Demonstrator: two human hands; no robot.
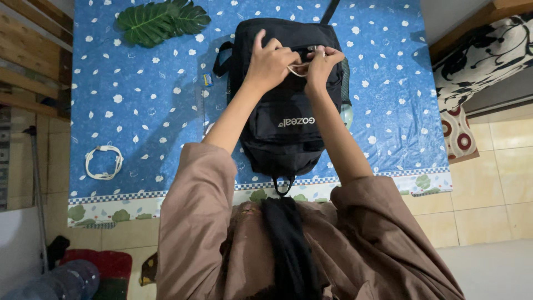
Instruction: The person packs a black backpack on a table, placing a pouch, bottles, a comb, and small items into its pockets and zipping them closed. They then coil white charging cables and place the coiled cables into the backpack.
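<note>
Left hand (270, 62) presses flat on black fabric backpack (288, 128) at blue mat's (139, 111) far edge | right hand (321, 65) pinches a thin pale cord (297, 68) at its zip | top pocket seemingly part-open, closing undone

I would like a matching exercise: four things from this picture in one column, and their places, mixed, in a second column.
Things:
1. black backpack
2. green leaf
3. white cable
4. left hand

Places:
A. coiled near the mat's left edge
B. far left corner of the blue mat
C. on the backpack's top
D. middle of the mat

Pairs: 1-D, 2-B, 3-A, 4-C
</note>
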